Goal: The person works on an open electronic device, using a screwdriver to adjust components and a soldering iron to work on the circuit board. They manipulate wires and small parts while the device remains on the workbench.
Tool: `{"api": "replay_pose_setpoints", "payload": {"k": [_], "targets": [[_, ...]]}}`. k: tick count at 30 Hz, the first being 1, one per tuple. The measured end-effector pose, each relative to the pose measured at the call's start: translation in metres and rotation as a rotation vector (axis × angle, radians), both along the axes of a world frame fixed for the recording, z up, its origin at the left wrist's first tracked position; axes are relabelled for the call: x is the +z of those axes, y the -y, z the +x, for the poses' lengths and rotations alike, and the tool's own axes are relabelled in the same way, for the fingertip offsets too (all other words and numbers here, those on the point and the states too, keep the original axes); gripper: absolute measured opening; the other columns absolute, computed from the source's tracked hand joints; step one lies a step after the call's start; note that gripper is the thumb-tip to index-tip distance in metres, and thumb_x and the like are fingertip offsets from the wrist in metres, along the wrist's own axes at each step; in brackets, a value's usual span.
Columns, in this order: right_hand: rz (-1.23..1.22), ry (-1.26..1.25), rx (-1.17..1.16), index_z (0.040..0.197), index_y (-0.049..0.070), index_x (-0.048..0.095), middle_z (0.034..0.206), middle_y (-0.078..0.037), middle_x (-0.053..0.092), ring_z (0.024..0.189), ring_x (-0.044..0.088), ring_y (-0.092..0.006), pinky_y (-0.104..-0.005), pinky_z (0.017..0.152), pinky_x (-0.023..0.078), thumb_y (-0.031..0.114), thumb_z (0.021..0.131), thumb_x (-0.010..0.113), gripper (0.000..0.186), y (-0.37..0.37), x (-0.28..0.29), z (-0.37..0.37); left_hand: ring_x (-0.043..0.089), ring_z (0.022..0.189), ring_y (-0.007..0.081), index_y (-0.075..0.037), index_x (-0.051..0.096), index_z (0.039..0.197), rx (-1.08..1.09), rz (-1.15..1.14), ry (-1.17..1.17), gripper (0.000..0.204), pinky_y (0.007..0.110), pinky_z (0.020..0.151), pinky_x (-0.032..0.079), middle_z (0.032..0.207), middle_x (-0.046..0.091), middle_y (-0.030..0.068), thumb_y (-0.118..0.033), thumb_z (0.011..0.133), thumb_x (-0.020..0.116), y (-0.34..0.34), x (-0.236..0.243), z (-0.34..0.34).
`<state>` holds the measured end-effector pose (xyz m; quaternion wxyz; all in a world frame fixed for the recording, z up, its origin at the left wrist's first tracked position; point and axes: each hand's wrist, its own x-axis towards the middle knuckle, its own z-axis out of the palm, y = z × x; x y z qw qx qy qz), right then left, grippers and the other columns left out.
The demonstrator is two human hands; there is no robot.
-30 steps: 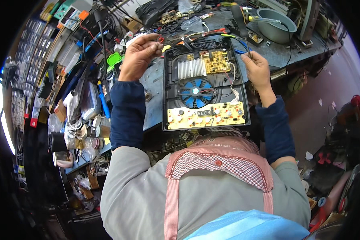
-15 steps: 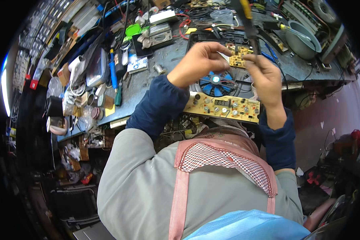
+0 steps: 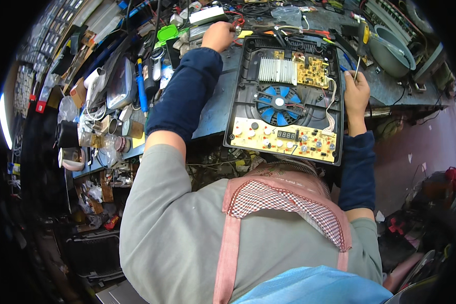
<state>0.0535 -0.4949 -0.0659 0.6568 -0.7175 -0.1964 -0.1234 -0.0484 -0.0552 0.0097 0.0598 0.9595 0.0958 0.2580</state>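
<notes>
An opened black appliance housing [image 3: 234,109] lies at the bench's front edge. Inside it are a blue-bladed fan [image 3: 278,104], a finned silver heat sink [image 3: 277,70], a tan circuit board [image 3: 314,72] and a long control board [image 3: 248,133] with a small display. My right hand [image 3: 357,95] is beside the housing's right edge, closed on the shaft of a screwdriver [image 3: 364,34] whose yellow-and-black handle points up and away. My left hand [image 3: 219,36] reaches past the housing's far left corner, near red wires [image 3: 239,20]. Its fingers are bent together; what they hold, if anything, is hidden.
A white box [image 3: 206,15] and a green lid [image 3: 167,33] lie at the back left. A blue pen-shaped tool [image 3: 141,86] and a clear plastic box [image 3: 122,86] are on the left. The grey bowl [image 3: 390,50] stands at the back right, beside cables.
My left hand has moved from over the housing to the far left. My right hand has moved right and lowered with the screwdriver. The heat sink and boards are now uncovered.
</notes>
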Motion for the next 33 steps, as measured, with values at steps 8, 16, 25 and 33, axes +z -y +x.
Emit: {"api": "replay_pose_setpoints", "payload": {"k": [8, 16, 25, 33], "targets": [[-0.065, 0.024, -0.012, 0.094, -0.001, 0.069, 0.070, 0.003, 0.059, 0.065, 0.047, -0.0050, -0.0251, 0.060, 0.041, 0.017, 0.097, 0.071, 0.017, 0.002, 0.005, -0.005, 0.073, 0.102, 0.0354, -0.012, 0.080, 0.105, 0.336, 0.065, -0.322, 0.030, 0.048, 0.089, 0.057, 0.107, 0.076, 0.0155, -0.035, 0.086, 0.074, -0.028, -0.036, 0.069], [-0.045, -0.008, -0.021, 0.091, 0.000, 0.068, 0.063, 0.005, 0.053, 0.059, 0.041, -0.0025, -0.0250, 0.053, 0.034, 0.015, 0.096, 0.071, 0.016, 0.000, 0.010, -0.012, 0.072, 0.101, 0.0369, -0.014, 0.080, 0.106, 0.260, 0.075, -0.324, 0.028, 0.047, 0.092, 0.056, 0.107, 0.076, 0.0161, -0.030, 0.087, 0.067, -0.035, -0.041, 0.068], [0.155, -0.172, 0.246, 0.090, -0.001, 0.069, 0.072, 0.007, 0.054, 0.066, 0.041, -0.0027, -0.0229, 0.058, 0.032, 0.015, 0.098, 0.071, 0.018, 0.012, 0.017, -0.008, 0.071, 0.082, 0.0213, -0.005, 0.079, 0.104, -0.064, -0.473, -0.014, 0.027, 0.034, 0.073, 0.053, 0.092, 0.077, 0.0099, -0.029, 0.092, 0.073, 0.025, 0.061, 0.002], [0.234, -0.107, 0.504, 0.115, 0.002, 0.076, 0.082, 0.002, 0.070, 0.057, 0.050, -0.0007, -0.0190, 0.050, 0.037, 0.012, 0.099, 0.069, 0.020, 0.003, 0.112, -0.093, 0.056, 0.066, 0.0060, -0.006, 0.073, 0.101, -0.547, -1.361, -0.348, 0.013, 0.021, 0.059, 0.042, 0.081, 0.068, -0.0004, -0.019, 0.100, 0.070, 0.223, 0.092, -0.075]]}}
